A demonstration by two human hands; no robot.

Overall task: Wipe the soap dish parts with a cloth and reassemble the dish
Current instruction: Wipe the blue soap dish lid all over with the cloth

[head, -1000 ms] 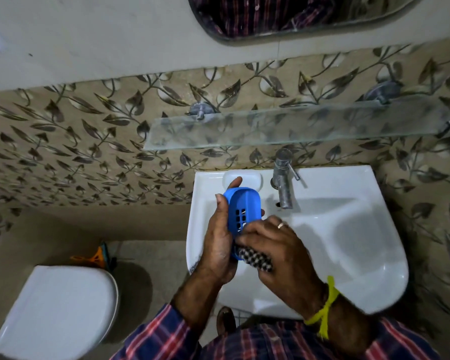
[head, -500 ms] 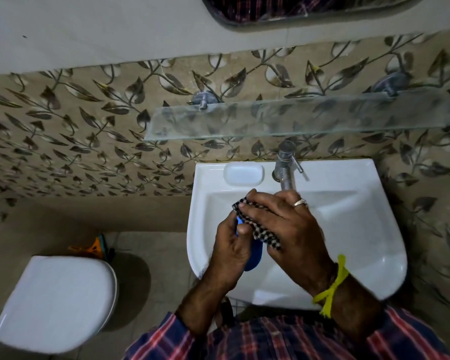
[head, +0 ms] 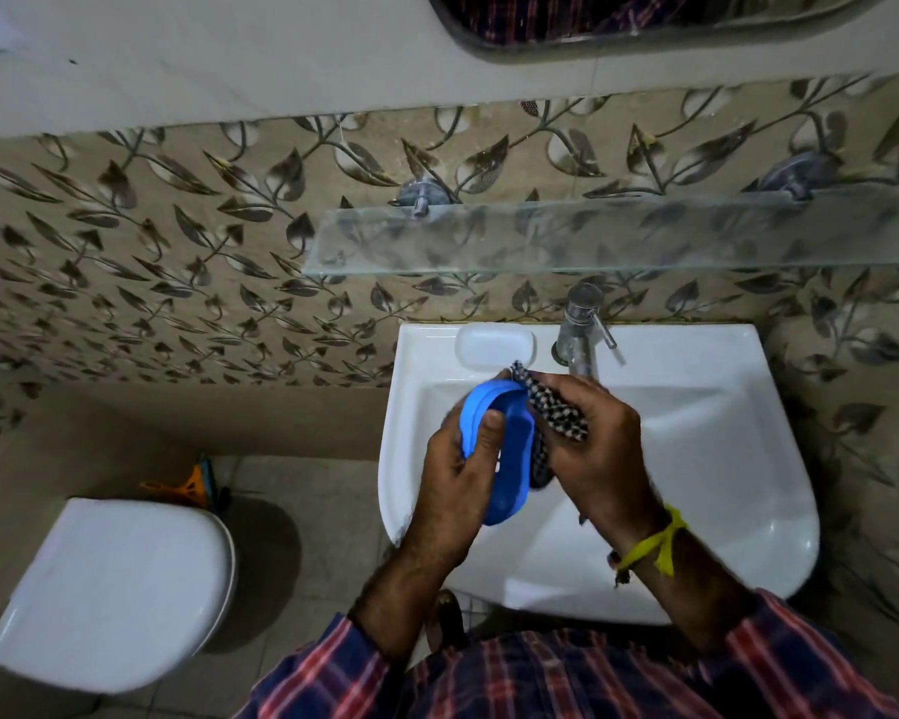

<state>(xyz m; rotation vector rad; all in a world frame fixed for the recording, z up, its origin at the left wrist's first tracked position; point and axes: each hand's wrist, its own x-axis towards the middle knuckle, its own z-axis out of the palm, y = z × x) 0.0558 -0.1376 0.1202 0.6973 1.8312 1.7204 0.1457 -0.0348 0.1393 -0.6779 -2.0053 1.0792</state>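
A blue plastic soap dish part [head: 507,459] is held on edge over the white sink [head: 696,433]. My left hand [head: 452,474] grips it from the left, thumb across its face. My right hand [head: 598,438] holds a black-and-white checked cloth [head: 554,407] pressed against the dish's right rim and top end. Some of the cloth hangs behind the dish. Whether the dish is one piece or two together I cannot tell.
A metal tap [head: 580,334] stands at the sink's back, beside a moulded soap recess [head: 494,345]. A glass shelf [head: 592,236] juts out above. A closed white toilet [head: 110,589] is at lower left, with an orange brush [head: 188,485] behind it.
The cloth slid from the dish's lower end up over its top and now sits along its right rim. The dish has turned so its solid blue side shows.
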